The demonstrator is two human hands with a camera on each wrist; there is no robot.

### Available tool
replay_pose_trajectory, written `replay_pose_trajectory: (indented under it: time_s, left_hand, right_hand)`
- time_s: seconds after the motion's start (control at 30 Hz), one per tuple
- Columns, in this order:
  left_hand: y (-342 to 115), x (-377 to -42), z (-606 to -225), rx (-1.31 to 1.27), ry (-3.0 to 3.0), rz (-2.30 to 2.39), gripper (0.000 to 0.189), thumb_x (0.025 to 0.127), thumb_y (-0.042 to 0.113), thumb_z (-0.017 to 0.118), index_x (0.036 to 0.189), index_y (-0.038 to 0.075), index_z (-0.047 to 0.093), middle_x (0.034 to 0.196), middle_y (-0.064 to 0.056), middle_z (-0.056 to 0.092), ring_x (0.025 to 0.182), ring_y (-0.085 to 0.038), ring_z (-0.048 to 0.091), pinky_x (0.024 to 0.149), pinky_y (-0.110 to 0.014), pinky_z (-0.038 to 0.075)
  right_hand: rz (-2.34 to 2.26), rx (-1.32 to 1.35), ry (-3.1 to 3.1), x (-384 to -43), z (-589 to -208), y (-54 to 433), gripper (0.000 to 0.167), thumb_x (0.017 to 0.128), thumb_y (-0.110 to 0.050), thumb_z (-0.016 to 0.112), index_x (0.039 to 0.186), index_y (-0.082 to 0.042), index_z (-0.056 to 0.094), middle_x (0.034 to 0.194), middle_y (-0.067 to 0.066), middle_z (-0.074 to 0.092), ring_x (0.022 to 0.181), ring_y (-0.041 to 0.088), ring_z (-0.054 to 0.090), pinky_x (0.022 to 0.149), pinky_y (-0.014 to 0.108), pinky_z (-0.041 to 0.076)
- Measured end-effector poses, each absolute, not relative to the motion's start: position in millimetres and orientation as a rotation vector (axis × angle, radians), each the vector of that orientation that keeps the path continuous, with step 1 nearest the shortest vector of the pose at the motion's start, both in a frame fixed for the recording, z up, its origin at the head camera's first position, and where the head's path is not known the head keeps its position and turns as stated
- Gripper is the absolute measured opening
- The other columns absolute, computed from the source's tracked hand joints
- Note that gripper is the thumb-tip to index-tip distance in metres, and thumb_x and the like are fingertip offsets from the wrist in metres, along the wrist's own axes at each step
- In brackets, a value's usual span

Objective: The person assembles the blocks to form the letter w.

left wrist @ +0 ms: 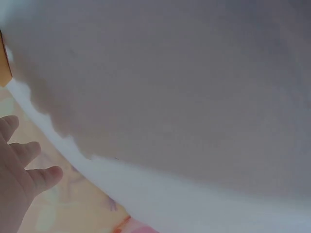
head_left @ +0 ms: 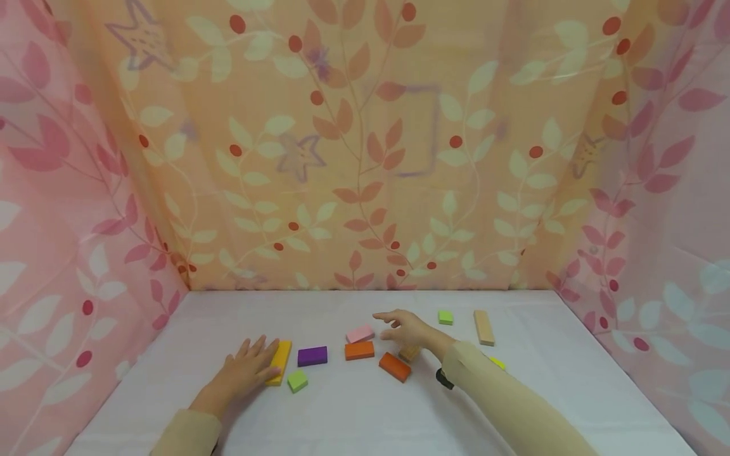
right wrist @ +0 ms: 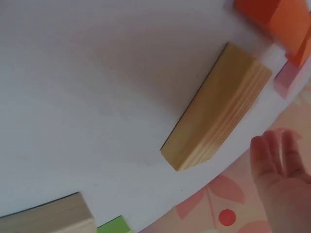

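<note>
In the head view my left hand (head_left: 246, 367) has its fingers spread at the left side of a long yellow block (head_left: 281, 362), overlapping it; contact cannot be made out. The left wrist view catches only a corner of a yellow-orange block (left wrist: 5, 63) beyond several loose fingers (left wrist: 43, 178). My right hand (head_left: 406, 330) reaches over the table with its index finger stretched leftward and nothing held. Below it lies a plain wooden block (right wrist: 216, 107), partly hidden in the head view. An orange block (head_left: 395, 367), another orange block (head_left: 359, 350) and a pink block (head_left: 360, 334) lie nearby.
Between the hands lie a purple block (head_left: 312, 356) and a green block (head_left: 297, 381). Farther right are another green block (head_left: 445, 317), a long pale wooden block (head_left: 484, 327) and a yellow block (head_left: 498, 363), partly behind the right sleeve. Patterned curtains (head_left: 365, 190) surround the white table.
</note>
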State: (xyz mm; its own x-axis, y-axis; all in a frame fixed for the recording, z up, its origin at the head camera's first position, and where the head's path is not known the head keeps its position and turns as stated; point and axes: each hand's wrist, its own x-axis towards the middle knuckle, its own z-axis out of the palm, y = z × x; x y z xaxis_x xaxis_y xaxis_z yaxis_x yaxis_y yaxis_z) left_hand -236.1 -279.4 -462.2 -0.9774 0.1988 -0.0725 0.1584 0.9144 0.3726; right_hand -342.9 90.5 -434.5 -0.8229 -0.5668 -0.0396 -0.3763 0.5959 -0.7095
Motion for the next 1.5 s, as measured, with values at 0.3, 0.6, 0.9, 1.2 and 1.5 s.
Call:
replay_pose_trajectory:
  time_s: [0.3, 0.6, 0.9, 1.2, 1.5]
  left_hand:
    - [-275, -238, -461, 0.266, 2.954, 0.581, 0.071, 0.097, 0.051, 0.051, 0.149, 0.005, 0.037, 0.152, -0.031, 0.023, 0.137, -0.058, 0.01, 0.098, -0.078, 0.008]
    - [-272, -237, -459, 0.266, 2.93, 0.593, 0.068, 0.096, 0.049, 0.053, 0.148, 0.007, 0.04, 0.152, -0.03, 0.026, 0.137, -0.057, 0.01, 0.098, -0.078, 0.009]
    - [-268, -241, -468, 0.227, 2.921, 0.585, 0.065, 0.095, 0.049, 0.054, 0.146, 0.01, 0.044, 0.15, -0.028, 0.033, 0.138, -0.056, 0.011, 0.1, -0.076, 0.008]
    - [-266, -240, -464, 0.192, 2.922, 0.548, 0.064, 0.094, 0.049, 0.056, 0.145, 0.011, 0.046, 0.148, -0.026, 0.038, 0.136, -0.057, 0.017, 0.1, -0.076, 0.013]
    - [-269, -245, -464, 0.136, 2.914, 0.498, 0.065, 0.094, 0.049, 0.056, 0.145, 0.012, 0.045, 0.148, -0.025, 0.038, 0.133, -0.056, 0.027, 0.098, -0.075, 0.021]
  right_hand:
    - [-1.065, -0.727, 2.503, -362, -439, 79, 0.047, 0.092, -0.01, 0.068, 0.137, -0.007, 0.056, 0.121, 0.018, 0.058, 0.105, 0.028, 0.056, 0.09, 0.041, 0.048]
    - [-0.984, -0.723, 2.492, -370, -445, 75, 0.044, 0.09, -0.01, 0.07, 0.133, -0.01, 0.06, 0.108, 0.008, 0.057, 0.097, 0.022, 0.05, 0.09, 0.039, 0.046]
    - [-0.953, -0.522, 2.482, -372, -452, 70, 0.04, 0.088, -0.014, 0.072, 0.127, -0.022, 0.067, 0.121, 0.007, 0.055, 0.111, 0.027, 0.051, 0.099, 0.051, 0.04]
    - [-0.903, -0.503, 2.531, -377, -459, 64, 0.035, 0.086, -0.014, 0.075, 0.119, -0.021, 0.071, 0.119, 0.006, 0.058, 0.11, 0.027, 0.052, 0.1, 0.05, 0.04]
    - [-0.951, -0.46, 2.535, -381, -456, 57, 0.028, 0.084, -0.014, 0.077, 0.112, -0.017, 0.072, 0.114, 0.008, 0.06, 0.103, 0.027, 0.053, 0.098, 0.052, 0.041]
